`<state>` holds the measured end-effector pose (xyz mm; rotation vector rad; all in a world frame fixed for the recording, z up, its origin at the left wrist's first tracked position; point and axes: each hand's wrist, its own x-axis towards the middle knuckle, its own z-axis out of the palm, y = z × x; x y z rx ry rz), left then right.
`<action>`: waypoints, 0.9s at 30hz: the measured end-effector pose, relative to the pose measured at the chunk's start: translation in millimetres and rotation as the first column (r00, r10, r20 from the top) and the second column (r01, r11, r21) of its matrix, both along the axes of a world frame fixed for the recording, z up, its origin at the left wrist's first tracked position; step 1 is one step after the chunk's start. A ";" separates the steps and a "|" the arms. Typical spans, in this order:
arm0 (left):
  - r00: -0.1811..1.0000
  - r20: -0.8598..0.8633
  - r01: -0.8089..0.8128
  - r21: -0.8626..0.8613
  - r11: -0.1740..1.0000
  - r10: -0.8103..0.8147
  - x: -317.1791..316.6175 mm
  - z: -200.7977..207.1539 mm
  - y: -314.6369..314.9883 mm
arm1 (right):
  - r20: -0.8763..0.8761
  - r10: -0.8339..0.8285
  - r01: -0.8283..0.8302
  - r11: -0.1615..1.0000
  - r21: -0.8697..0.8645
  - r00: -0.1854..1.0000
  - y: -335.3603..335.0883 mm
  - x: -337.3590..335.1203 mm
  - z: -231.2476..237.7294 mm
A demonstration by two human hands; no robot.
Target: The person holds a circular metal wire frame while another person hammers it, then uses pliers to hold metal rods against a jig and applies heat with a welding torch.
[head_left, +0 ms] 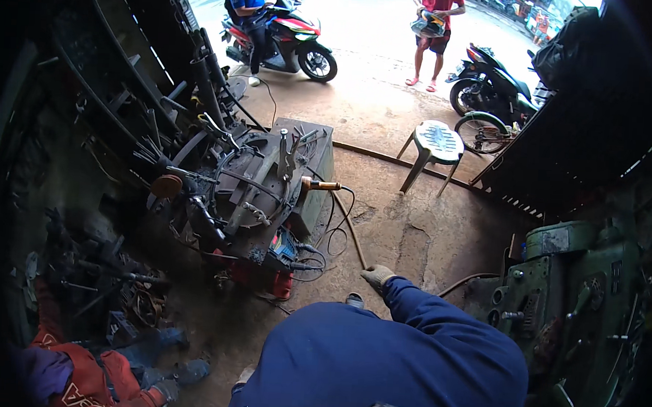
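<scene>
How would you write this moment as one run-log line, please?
Right hand: gloved, gripping brown hose | left hand: not visible | plastic stool: standing upright

Street-side workshop, with a heavy green machine (539,281), a tool-strewn bench (317,210), motorbikes (294,40) outside.

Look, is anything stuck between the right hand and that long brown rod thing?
No, nothing visible is. The gloved right hand is already closed around the near end of the long brown rod. The stool stands farther off, not between them.
</scene>
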<state>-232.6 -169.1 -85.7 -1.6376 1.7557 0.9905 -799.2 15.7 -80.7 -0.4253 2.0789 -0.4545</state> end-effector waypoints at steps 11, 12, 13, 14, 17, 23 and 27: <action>0.981 -0.153 -0.134 -0.119 0.984 0.116 -79.2 129.1 -35.9 | 0.014 0.199 -0.195 0.939 0.284 0.980 56.8 77.6 -56.4; 0.992 -0.096 -0.099 -0.133 0.986 0.086 -75.9 128.2 -31.0 | -0.009 0.189 -0.180 0.944 0.276 0.982 59.6 81.7 -51.9; 0.997 -0.057 -0.065 -0.135 0.989 0.058 -72.2 121.6 -30.2 | -0.032 0.177 -0.162 0.949 0.269 0.984 62.4 84.8 -45.0; 0.999 -0.042 -0.033 -0.122 0.992 0.028 -65.8 113.2 -28.8 | -0.059 0.189 -0.166 0.948 0.271 0.980 63.6 83.4 -47.5; 0.999 -0.044 0.012 -0.068 0.998 -0.015 -32.5 80.1 -32.3 | -0.077 0.166 -0.148 0.969 0.195 0.983 44.9 89.6 -13.9; 0.996 -0.073 0.057 0.000 0.998 -0.057 -4.3 46.2 -43.9 | -0.043 0.120 -0.110 0.977 0.185 0.992 25.5 97.6 37.5; 0.993 -0.094 0.067 0.025 0.997 -0.064 -2.7 40.9 -46.1 | -0.055 0.142 -0.127 0.966 0.224 0.988 33.0 98.5 29.0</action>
